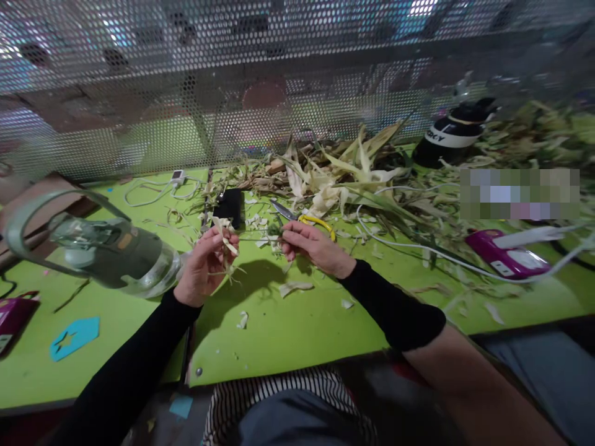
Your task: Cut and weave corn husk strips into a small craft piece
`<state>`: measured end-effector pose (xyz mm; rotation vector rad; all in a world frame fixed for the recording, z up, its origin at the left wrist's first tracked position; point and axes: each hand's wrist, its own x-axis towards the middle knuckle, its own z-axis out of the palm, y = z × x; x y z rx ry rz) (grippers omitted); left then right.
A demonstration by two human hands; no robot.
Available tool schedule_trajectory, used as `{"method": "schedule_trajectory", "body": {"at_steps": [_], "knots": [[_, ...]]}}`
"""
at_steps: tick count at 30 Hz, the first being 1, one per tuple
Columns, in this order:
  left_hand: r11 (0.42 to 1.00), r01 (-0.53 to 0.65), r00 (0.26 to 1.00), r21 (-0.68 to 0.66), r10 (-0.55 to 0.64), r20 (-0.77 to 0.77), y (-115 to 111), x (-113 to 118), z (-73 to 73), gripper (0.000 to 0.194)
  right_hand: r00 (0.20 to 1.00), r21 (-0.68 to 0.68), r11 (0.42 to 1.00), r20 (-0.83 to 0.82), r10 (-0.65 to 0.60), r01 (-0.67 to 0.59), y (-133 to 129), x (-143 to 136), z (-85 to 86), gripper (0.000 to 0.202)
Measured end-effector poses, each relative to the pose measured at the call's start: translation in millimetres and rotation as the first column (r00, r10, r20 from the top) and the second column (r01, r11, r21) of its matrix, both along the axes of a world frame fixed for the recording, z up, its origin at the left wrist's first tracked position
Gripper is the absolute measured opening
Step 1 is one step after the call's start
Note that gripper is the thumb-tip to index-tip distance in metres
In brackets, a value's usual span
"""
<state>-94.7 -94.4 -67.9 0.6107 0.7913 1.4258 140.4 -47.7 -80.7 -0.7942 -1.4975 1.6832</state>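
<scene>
My left hand (pixel 204 260) pinches a small bundle of pale corn husk strips (pixel 225 238), its frayed ends hanging down. To its right, my right hand (pixel 309 243) is closed on a dark green tangle of what looks like thread (pixel 275 229). A thin line runs across the gap between both hands. Just behind the right hand lie scissors (pixel 318 222) with yellow handles, blades pointing left. A black, flat object (pixel 229 207) rests beyond the left hand. Small husk scraps (pixel 295 288) are scattered on the green table (pixel 260 341) around and below the hands.
A large heap of dried corn husks (pixel 344 167) stretches along the back. At left a green water bottle (pixel 116 248) stands near my forearm; a black bottle (pixel 450 136) is at back right. White cables cross towards a purple power strip (pixel 506 254). Perforated metal mesh (pixel 223 80) closes the rear.
</scene>
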Motion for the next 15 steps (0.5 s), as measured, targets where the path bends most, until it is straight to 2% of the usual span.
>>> {"method": "schedule_trajectory", "body": {"at_steps": [3,5,7,11,15], "knots": [[0.997,-0.081,0.994,0.017,0.080,0.077,3,-5,2.3,0.032,0.976,-0.046,0.976,-0.046,-0.213,0.211,6,4,1.6,0.024],[0.992,-0.120,0.987,0.038,0.115,0.116,5,-8,3.9,0.029,0.913,-0.068,0.918,-0.097,-0.397,0.392,13,7,1.9,0.026],[0.988,-0.149,0.981,0.049,0.142,0.133,6,-11,5.9,0.027,0.844,-0.076,0.855,-0.133,-0.519,0.514,21,11,1.9,0.029],[0.978,-0.210,0.961,0.019,0.203,0.188,5,-12,13.6,0.018,0.750,-0.063,0.761,-0.137,-0.647,0.645,40,27,-0.2,0.033],[0.960,-0.281,0.920,0.006,0.268,0.286,6,-14,22.9,0.008,0.647,0.050,0.645,-0.077,-0.759,0.762,61,52,-7.4,0.035]]}}
